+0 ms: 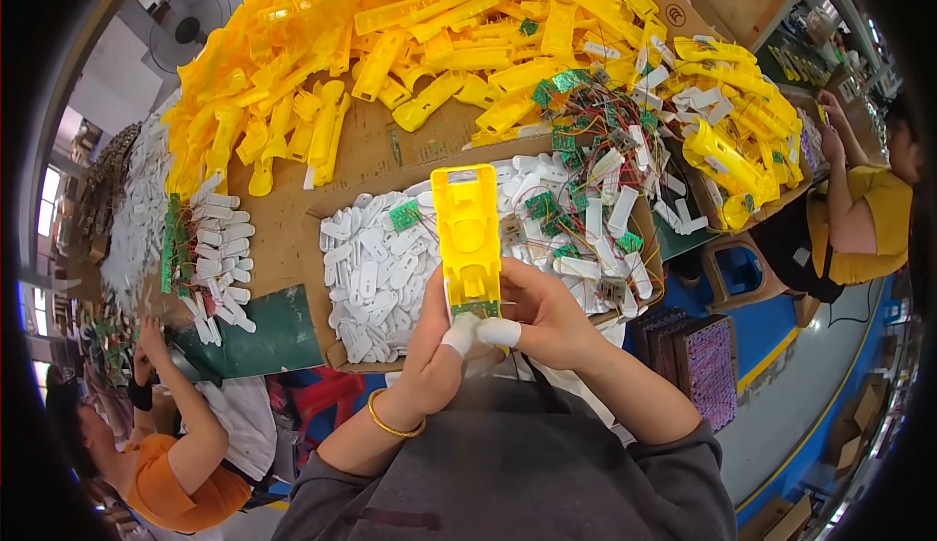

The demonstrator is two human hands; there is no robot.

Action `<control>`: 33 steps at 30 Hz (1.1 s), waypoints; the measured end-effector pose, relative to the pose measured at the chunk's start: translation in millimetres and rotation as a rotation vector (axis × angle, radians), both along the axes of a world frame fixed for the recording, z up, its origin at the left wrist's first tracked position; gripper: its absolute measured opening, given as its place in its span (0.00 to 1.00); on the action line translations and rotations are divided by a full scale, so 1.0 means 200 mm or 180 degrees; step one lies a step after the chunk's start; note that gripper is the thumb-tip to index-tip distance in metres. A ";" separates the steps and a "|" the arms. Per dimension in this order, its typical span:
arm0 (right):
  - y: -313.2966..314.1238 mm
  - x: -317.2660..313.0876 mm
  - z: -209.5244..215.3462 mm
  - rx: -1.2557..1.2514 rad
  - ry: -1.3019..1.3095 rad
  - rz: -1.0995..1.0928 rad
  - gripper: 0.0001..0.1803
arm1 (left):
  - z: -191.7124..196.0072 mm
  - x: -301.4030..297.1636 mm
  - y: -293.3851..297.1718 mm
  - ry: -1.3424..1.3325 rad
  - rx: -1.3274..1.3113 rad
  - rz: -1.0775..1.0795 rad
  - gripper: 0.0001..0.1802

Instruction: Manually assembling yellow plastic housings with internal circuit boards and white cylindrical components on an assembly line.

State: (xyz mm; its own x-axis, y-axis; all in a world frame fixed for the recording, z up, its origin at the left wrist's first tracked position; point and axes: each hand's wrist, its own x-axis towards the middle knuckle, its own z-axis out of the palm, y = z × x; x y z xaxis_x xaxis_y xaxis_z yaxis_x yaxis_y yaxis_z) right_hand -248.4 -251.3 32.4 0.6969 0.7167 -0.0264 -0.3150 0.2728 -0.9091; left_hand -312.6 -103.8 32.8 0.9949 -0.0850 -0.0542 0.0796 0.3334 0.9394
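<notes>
Both my hands hold a yellow plastic housing (467, 224), its open hollow side facing up and its long end pointing away from me. My left hand (429, 354) grips its near left side, and my right hand (552, 324) closes on the near right side. White covers wrap both thumbs, which press together on a small green circuit board (476, 309) at the housing's near end. Beneath lies a shallow cardboard box (314, 292) full of white plastic pieces (363, 273). Green boards with thin red wires (561, 211) lie over the box's right part.
A big heap of yellow housings (429, 39) covers the table's far side. White parts (223, 248) lie in rows at left beside stacked green boards (174, 243). A box of yellow housings (747, 141) stands right. Co-workers sit at left (181, 473) and right (869, 214).
</notes>
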 end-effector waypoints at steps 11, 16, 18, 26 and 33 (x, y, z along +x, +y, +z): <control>-1.01 1.01 0.36 -0.1679 -0.0952 -0.3297 0.19 | -0.03 0.12 0.59 0.0016 0.2709 0.0916 0.20; -0.97 1.10 0.39 -0.4368 -0.4840 -0.4199 0.16 | 0.01 0.27 0.67 -0.0105 0.2854 0.1039 0.21; -0.54 0.85 0.26 -0.2821 -0.3819 -0.2793 0.17 | 0.03 0.38 0.78 0.0074 0.3262 0.1324 0.16; 0.55 0.47 -0.13 -0.2228 -0.4884 0.0468 0.18 | -0.20 1.17 1.24 0.0032 0.5812 0.1100 0.17; 0.36 0.50 -0.12 -0.2728 -0.4297 0.0647 0.14 | -0.25 1.27 1.36 -0.2114 0.7476 -0.0627 0.21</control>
State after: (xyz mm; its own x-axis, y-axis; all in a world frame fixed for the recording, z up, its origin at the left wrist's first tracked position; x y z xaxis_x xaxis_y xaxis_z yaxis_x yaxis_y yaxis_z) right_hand -149.4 -178.8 8.3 0.4424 0.8936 0.0757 0.8364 -0.3807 -0.3943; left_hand -58.6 168.0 -17.3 0.9056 -0.4236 0.0223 -0.3589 -0.7931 -0.4921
